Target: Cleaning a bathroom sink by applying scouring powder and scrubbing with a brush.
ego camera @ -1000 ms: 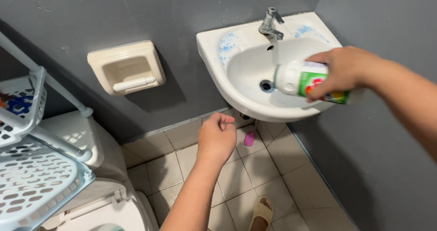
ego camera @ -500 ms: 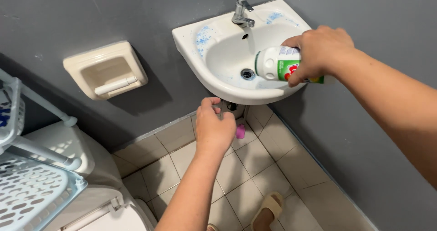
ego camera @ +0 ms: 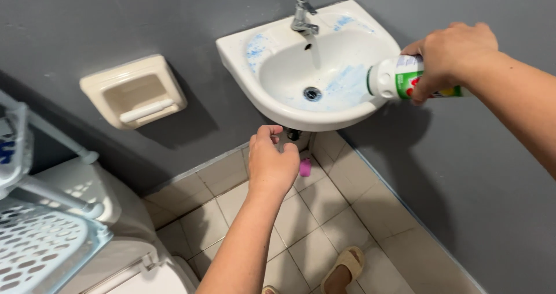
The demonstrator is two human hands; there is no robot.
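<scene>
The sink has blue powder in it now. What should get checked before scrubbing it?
1. Powder in the sink bowl: ok, blue patch right of the drain.
2. Powder on the rim: ok, blue patch left of the tap.
3. Water: ok, running from the tap.
4. Right hand grips the cleanser can: ok, tipped sideways over the rim.
5. Left hand ready: cannot tell, loosely closed below the sink.
6. Scrubbing tool: not ok, none in view.

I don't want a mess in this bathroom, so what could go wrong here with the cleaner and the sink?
The right hand tips the white bottle over the sink rim, so powder may spill to the tiled floor. Water runs from the tap; it could splash blue powder outward. The sandalled foot might slip.
</scene>
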